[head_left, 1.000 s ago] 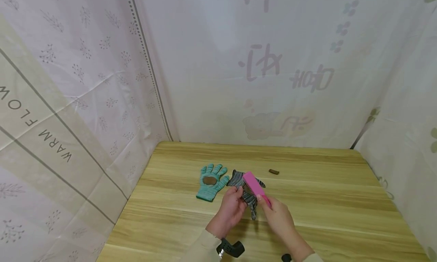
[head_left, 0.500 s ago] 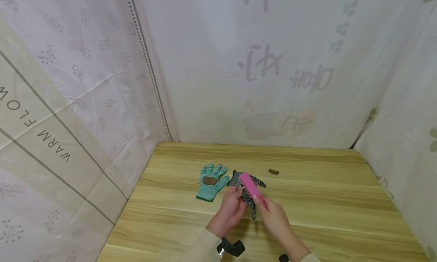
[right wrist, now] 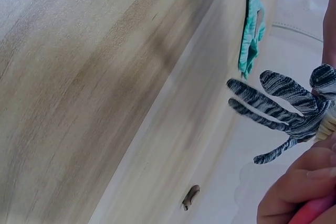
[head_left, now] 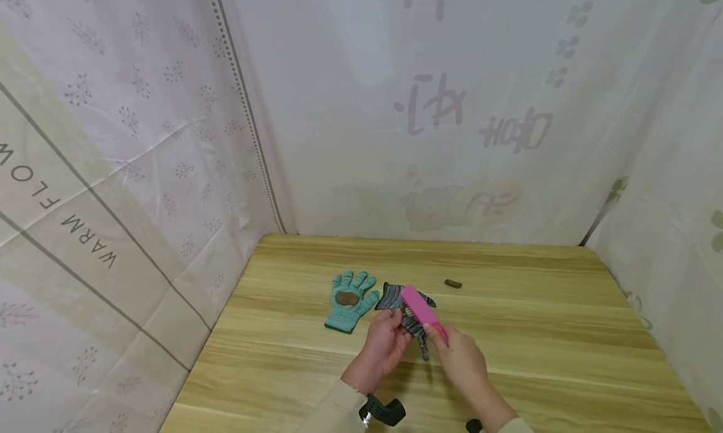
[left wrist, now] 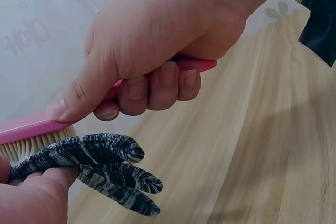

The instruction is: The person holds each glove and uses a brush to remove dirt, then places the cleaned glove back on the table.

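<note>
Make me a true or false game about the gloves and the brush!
1. The right hand holds the pink brush. True.
2. A brown patch shows on the green glove. True.
3. The left hand holds the green glove. False: it holds the grey striped glove.
4. The brush's bristles face the striped glove. True.
5. The green glove is alone on the table. False: a small brown thing lies there too.

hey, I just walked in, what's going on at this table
A person's left hand holds a dark striped glove above the wooden table. The right hand grips a pink brush, with its bristles against that glove. A teal glove with a brown patch lies to the left, and a small brown object lies farther back, to the right.
</note>
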{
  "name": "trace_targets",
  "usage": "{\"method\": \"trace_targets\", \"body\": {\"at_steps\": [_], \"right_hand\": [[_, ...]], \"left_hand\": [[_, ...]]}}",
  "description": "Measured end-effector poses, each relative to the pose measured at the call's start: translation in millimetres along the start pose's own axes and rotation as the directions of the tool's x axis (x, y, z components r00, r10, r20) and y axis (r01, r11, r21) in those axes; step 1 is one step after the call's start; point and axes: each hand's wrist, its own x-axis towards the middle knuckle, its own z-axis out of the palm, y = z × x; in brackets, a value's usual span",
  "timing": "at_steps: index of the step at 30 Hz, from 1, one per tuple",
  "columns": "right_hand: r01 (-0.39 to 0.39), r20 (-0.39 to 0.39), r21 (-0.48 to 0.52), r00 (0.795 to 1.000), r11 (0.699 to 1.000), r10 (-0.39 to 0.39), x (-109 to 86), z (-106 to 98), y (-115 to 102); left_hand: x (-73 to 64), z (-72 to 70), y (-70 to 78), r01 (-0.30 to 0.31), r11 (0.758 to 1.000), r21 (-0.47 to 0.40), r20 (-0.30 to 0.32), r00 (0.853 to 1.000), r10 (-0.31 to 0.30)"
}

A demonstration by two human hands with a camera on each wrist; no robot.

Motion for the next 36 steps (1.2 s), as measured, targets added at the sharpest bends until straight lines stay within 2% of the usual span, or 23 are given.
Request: {"method": "trace_targets", "body": {"at_steps": [6,25,36], "right_hand": [[0.002,-0.007,-0.013,1.000,1.000,-0.002,1.0,-0.3,2.6],[-0.021,-0.015,-0.017,1.000,1.000,0.021,1.4,-3.1,1.3],[0.001,-0.017,0.038,1.000,0.999,0.000,0.5,-4.4,0.7]], "left_hand": [[-1.2,-0.5,0.5,0.011,1.000,-0.011,-0.014,1.000,-0.011],[-5.2,-3.1,2.6,-0.002,1.000,0.017,0.034,0.999,0.002],[-4.3,-3.6,4.8,-0.008,0.999,0.034,0.001,1.000,0.008]]}}
